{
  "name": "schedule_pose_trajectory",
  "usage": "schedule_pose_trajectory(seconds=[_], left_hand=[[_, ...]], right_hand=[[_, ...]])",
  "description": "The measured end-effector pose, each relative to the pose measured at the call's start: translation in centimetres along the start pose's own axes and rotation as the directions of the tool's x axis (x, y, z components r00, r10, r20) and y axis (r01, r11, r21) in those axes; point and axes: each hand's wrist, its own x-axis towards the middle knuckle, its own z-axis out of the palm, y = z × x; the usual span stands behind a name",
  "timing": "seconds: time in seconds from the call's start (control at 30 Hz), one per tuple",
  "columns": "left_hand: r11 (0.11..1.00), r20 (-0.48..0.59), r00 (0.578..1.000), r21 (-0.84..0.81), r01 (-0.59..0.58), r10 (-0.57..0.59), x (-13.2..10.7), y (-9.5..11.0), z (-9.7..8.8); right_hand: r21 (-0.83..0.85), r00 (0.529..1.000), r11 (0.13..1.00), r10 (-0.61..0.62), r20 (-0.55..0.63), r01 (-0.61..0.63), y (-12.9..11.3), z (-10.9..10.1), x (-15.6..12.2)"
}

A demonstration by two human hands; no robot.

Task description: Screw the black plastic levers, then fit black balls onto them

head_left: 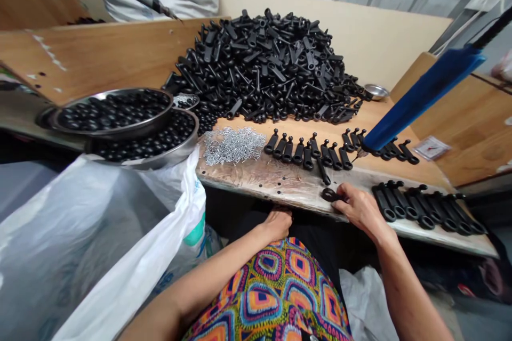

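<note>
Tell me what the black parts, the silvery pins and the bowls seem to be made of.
The black parts look like moulded plastic, perhaps rubber: smooth, rounded, with a soft sheen. The pins seem to be bright metal, likely plated steel, from their silvery glint. The bowls look like polished stainless steel, their curved walls reflecting light.

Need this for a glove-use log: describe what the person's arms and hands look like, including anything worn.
The left hand and right hand are bare, without gloves, and the forearms show no sleeves, bands or watches. Below them is a multicoloured garment patterned with nested orange, blue, green and pink diamond shapes.
</note>
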Motion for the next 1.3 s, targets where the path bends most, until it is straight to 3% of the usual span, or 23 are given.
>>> schedule_pose_trajectory(seconds=[0.17, 0.23, 0.27, 0.37, 0.43, 0.53, 0.6, 0.7, 0.77, 0.83, 0.97, 1.07, 1.13, 1.2, 1.3], left_hand=[[0.994, -0.070, 0.996, -0.090, -0.060, 0.054, -5.7, 1.0, -3.6], [0.990, -0.148, 0.988, -0.121, -0.066, 0.048, -8.9, 1.5, -5.6], [0.982, -0.263, 0.964, -0.162, -0.092, 0.047, -10.8, 1.7, -6.6], [0.969, -0.574, 0.819, -0.200, -0.143, 0.003, -16.9, 1.9, -9.9], [0.984, -0.731, 0.681, -0.149, -0.093, -0.047, -21.0, 1.6, -11.7], [0.986, -0.880, 0.462, -0.037, 0.162, -0.109, -25.6, 0.3, -13.4], [0.937, -0.904, 0.402, 0.006, 0.350, -0.144, -27.3, -1.4, -13.8], [0.822, -0.839, 0.456, 0.019, 0.569, -0.297, -28.2, -4.5, -13.7], [0.719, -0.716, 0.512, 0.020, 0.695, -0.474, -28.1, -6.1, -13.2], [0.652, -0.605, 0.530, 0.024, 0.758, -0.594, -28.0, -6.8, -12.7], [0.664, -0.520, 0.553, -0.038, 0.747, -0.651, -28.2, -6.0, -11.8], [0.690, -0.362, 0.628, -0.060, 0.721, -0.688, -28.5, -5.5, -10.6], [0.715, -0.258, 0.684, -0.041, 0.697, -0.682, -28.5, -6.0, -9.1], [0.710, -0.213, 0.694, 0.003, 0.704, -0.687, -28.6, -6.7, -7.1], [0.809, -0.332, 0.760, -0.014, 0.588, -0.558, -28.8, -7.5, -4.3]], right_hand=[[0.411, 0.984, 0.912, 0.085, -0.156, -0.013, 0.7, -0.3, 0.7], [0.367, 0.986, 0.930, 0.057, -0.154, 0.003, 0.0, -0.6, 1.7], [0.304, 0.990, 0.953, 0.031, -0.137, 0.012, -0.5, -0.7, 2.3], [0.143, 0.994, 0.987, -0.059, -0.091, 0.071, -2.2, -0.6, 3.9], [0.092, 0.991, 0.989, -0.107, -0.077, 0.114, -2.9, -0.1, 4.6], [-0.095, 0.982, 0.979, -0.185, -0.049, 0.180, -2.5, 1.0, 5.5], [-0.142, 0.974, 0.966, -0.224, -0.037, 0.216, -1.3, 1.9, 6.3], [-0.111, 0.944, 0.948, -0.310, -0.111, 0.298, 0.8, 2.8, 7.6], [-0.073, 0.906, 0.918, -0.396, -0.146, 0.390, 1.9, 3.0, 8.2], [-0.020, 0.917, 0.929, -0.368, -0.151, 0.369, 2.4, 2.7, 8.4], [0.099, 0.997, 0.993, -0.062, -0.044, 0.066, 1.4, 1.4, 8.2], [0.150, 0.999, 0.987, 0.053, 0.006, -0.053, -0.2, 0.4, 7.6], [0.195, 0.998, 0.979, 0.059, -0.014, -0.055, -1.4, -0.2, 7.0], [0.267, 0.998, 0.964, 0.016, -0.063, 0.002, -3.0, -1.0, 6.2], [0.435, 0.975, 0.873, -0.175, -0.139, 0.219, -7.4, -2.5, 5.1]])
